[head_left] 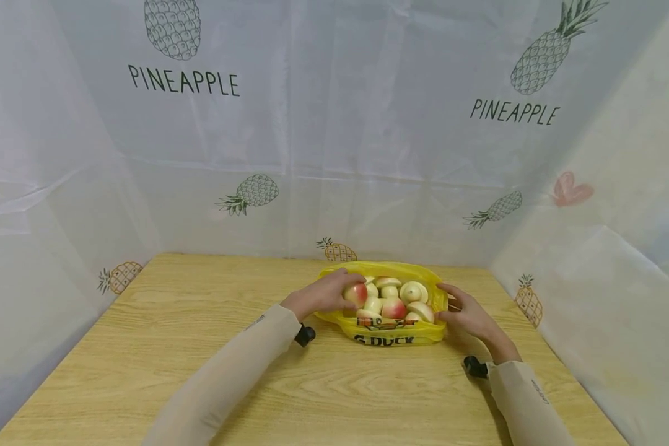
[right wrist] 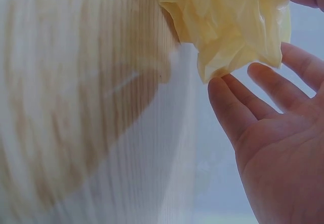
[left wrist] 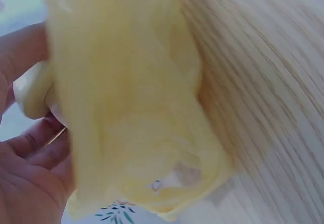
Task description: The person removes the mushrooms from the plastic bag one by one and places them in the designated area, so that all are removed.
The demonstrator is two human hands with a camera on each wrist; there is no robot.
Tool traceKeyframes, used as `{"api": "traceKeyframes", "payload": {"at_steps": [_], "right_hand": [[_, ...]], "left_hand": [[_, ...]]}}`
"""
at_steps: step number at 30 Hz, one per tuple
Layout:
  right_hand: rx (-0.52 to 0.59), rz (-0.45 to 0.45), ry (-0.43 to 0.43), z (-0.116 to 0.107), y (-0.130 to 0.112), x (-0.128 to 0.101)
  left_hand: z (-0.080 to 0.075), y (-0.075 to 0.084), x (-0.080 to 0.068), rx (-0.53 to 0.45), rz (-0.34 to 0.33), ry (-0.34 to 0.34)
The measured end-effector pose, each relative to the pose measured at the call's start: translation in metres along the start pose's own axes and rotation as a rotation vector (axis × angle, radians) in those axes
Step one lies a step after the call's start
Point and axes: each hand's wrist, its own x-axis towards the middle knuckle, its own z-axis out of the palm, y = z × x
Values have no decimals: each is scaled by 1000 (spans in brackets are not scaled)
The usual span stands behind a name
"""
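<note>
A yellow plastic bag (head_left: 435, 334) with "G.DUCK" printed on its front lies open on the wooden table. Inside are several toy-like mushrooms (head_left: 414, 292), cream with some red on the caps. My left hand (head_left: 324, 293) reaches over the bag's left rim and grips a red-and-cream mushroom (head_left: 356, 295) between thumb and fingers. In the left wrist view, the bag's side hides much of that mushroom (left wrist: 34, 95). At the bag's right side, my right hand (head_left: 472, 314) touches the rim. Its spread, nearly straight fingers (right wrist: 230, 105) rest against the crinkled plastic.
The wooden table (head_left: 334, 396) extends to the left and in front of the bag. A pale curtain (head_left: 345, 136) printed with pineapples rises right behind the table and along both sides. Small black devices (head_left: 305, 336) sit at both wrists.
</note>
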Motion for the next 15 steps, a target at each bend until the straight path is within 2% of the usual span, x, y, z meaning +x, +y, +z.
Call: {"api": "traceKeyframes", "payload": {"at_steps": [6, 15], "right_hand": [[-20, 0, 3, 0, 0, 0], [-5, -14, -3, 2, 0, -2]], "left_hand": [[-5, 8, -12, -51, -20, 109], [-7, 16, -39, -147, -47, 260]]}}
